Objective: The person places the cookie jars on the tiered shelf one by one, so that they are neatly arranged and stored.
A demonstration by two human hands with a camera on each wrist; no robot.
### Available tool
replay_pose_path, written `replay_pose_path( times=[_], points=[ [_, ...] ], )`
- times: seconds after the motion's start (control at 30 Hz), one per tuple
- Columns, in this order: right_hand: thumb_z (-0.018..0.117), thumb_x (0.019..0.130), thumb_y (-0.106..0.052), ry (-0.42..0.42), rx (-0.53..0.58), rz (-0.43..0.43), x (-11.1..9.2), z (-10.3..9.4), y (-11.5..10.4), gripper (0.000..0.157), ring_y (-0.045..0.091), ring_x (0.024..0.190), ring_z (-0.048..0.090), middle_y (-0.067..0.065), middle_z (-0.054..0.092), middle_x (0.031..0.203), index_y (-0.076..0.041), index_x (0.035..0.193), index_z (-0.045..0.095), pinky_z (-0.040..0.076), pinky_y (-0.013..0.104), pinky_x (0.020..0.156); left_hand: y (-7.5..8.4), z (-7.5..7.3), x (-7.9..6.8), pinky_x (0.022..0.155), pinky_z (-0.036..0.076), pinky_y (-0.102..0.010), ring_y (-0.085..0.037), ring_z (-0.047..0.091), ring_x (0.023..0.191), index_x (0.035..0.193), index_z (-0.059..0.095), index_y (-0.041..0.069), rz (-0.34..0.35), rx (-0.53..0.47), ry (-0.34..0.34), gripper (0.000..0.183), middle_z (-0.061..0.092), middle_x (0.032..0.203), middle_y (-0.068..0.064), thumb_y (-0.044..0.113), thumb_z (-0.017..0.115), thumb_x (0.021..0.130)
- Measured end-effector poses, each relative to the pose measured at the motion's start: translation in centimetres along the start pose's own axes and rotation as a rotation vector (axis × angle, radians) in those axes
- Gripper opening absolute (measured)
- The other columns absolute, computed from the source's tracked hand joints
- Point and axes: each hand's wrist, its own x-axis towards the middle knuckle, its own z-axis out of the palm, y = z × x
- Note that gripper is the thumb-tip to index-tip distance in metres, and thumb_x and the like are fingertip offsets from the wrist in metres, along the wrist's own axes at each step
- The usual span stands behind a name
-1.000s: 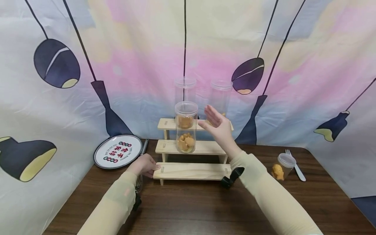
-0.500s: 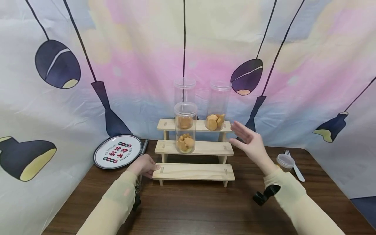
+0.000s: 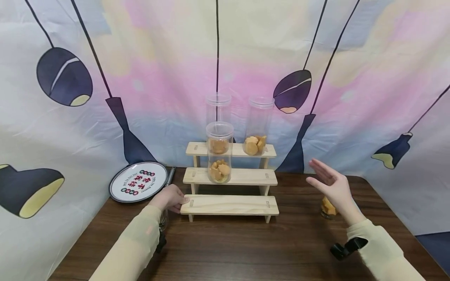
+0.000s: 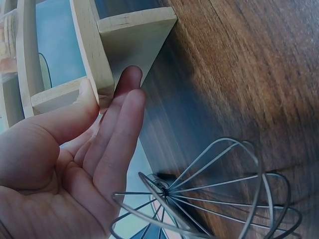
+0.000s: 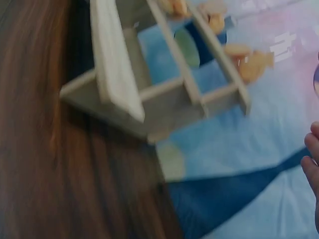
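My left hand (image 3: 170,198) pinches the left end of the lowest step of a three-step wooden stand (image 3: 230,205). In the left wrist view the thumb lies on top of the board (image 4: 94,55), the fingers below it. A clear lidded jar of orange-brown biscuits (image 3: 219,169) stands upright on the middle step. Behind it on the top step is another jar (image 3: 218,102), partly hidden, and to its right a third jar (image 3: 255,145) with biscuits. My right hand (image 3: 332,189) is held in the air right of the stand, fingers straight and holding nothing. It overlaps a biscuit container (image 3: 327,208) on the table.
A round white plate (image 3: 138,182) with red and black print leans at the back left. A wire whisk (image 4: 214,194) lies beside the left hand. The wooden table (image 3: 225,249) meets a patterned cloth (image 3: 168,78) behind.
My right hand has moved away from the top-step jar, right and down, to in front of the biscuit container on the table. The left hand keeps its grip on the stand.
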Motion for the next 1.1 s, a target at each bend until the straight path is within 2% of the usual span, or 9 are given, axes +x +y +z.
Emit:
replay_pose_path(
  times=[0.13, 0.33, 0.47, 0.6, 0.73, 0.83, 0.97, 1.1],
  points=[
    [0.068, 0.088, -0.008, 0.056, -0.075, 0.012, -1.4, -1.6, 1.3, 0.054, -0.009, 0.119, 0.048, -0.008, 0.056, 0.134, -0.008, 0.138, 0.049, 0.044, 0.006, 0.091, -0.1, 0.0, -0.1, 0.065, 0.061, -0.037, -0.021, 0.068, 0.068, 0.103, 0.058, -0.018, 0.009, -0.002, 0.002, 0.027, 0.069, 0.078, -0.017, 0.006, 0.062, 0.092],
    [0.067, 0.086, -0.001, 0.168, -0.102, -0.004, -3.2, -3.8, 3.1, 0.052, -0.009, 0.117, 0.05, -0.016, 0.057, 0.129, -0.002, 0.135, 0.051, 0.041, 0.003, 0.092, -0.1, -0.2, -0.2, 0.066, 0.061, -0.037, -0.021, 0.067, 0.068, 0.103, 0.058, -0.019, 0.017, -0.02, -0.006, 0.027, 0.068, 0.078, -0.017, 0.005, 0.062, 0.092],
    [0.068, 0.086, -0.004, 0.209, -0.131, 0.049, -4.0, -4.6, 4.2, 0.051, -0.013, 0.113, 0.05, -0.02, 0.057, 0.126, -0.002, 0.135, 0.051, 0.042, 0.002, 0.089, -0.3, -0.4, -0.3, 0.066, 0.061, -0.038, -0.021, 0.067, 0.068, 0.103, 0.058, -0.019, 0.017, -0.023, -0.004, 0.027, 0.069, 0.078, -0.017, 0.006, 0.062, 0.092],
    [0.068, 0.088, -0.008, 0.207, -0.144, 0.118, -4.4, -5.1, 5.4, 0.056, -0.016, 0.112, 0.048, -0.016, 0.054, 0.132, -0.003, 0.139, 0.046, 0.042, 0.0, 0.086, -0.5, -0.5, -0.3, 0.066, 0.061, -0.038, -0.022, 0.068, 0.069, 0.103, 0.058, -0.019, 0.019, -0.026, -0.003, 0.027, 0.069, 0.078, -0.017, 0.005, 0.061, 0.092],
    [0.068, 0.088, -0.01, 0.185, -0.129, 0.169, -4.8, -5.4, 6.7, 0.062, -0.018, 0.113, 0.045, -0.01, 0.048, 0.139, -0.003, 0.143, 0.04, 0.04, -0.001, 0.087, -0.4, -0.5, -0.2, 0.067, 0.061, -0.038, -0.021, 0.068, 0.07, 0.104, 0.058, -0.019, 0.017, -0.03, -0.009, 0.027, 0.069, 0.078, -0.017, 0.005, 0.06, 0.092],
    [0.068, 0.088, -0.01, 0.181, -0.1, 0.187, -5.1, -5.5, 7.6, 0.062, -0.019, 0.111, 0.045, -0.013, 0.048, 0.139, -0.002, 0.143, 0.039, 0.04, -0.002, 0.085, -0.3, -0.4, -0.2, 0.067, 0.061, -0.038, -0.021, 0.067, 0.069, 0.104, 0.058, -0.019, 0.015, -0.03, -0.013, 0.027, 0.069, 0.078, -0.017, 0.005, 0.06, 0.092],
    [0.069, 0.087, -0.009, 0.196, -0.065, 0.192, -5.5, -5.3, 8.3, 0.061, -0.021, 0.105, 0.047, -0.02, 0.051, 0.132, -0.003, 0.142, 0.042, 0.041, -0.002, 0.083, -0.2, -0.2, -0.3, 0.066, 0.061, -0.038, -0.021, 0.068, 0.069, 0.104, 0.059, -0.02, 0.016, -0.008, -0.009, 0.028, 0.069, 0.078, -0.018, 0.006, 0.061, 0.092],
    [0.068, 0.088, -0.009, 0.208, 0.046, 0.211, -5.6, -5.3, 8.9, 0.057, -0.02, 0.099, 0.051, -0.026, 0.056, 0.117, -0.009, 0.141, 0.046, 0.044, 0.0, 0.08, 0.1, 0.0, -0.3, 0.065, 0.061, -0.038, -0.02, 0.068, 0.068, 0.103, 0.059, -0.019, 0.014, 0.01, 0.0, 0.028, 0.069, 0.078, -0.018, 0.006, 0.061, 0.092]
  ],
)
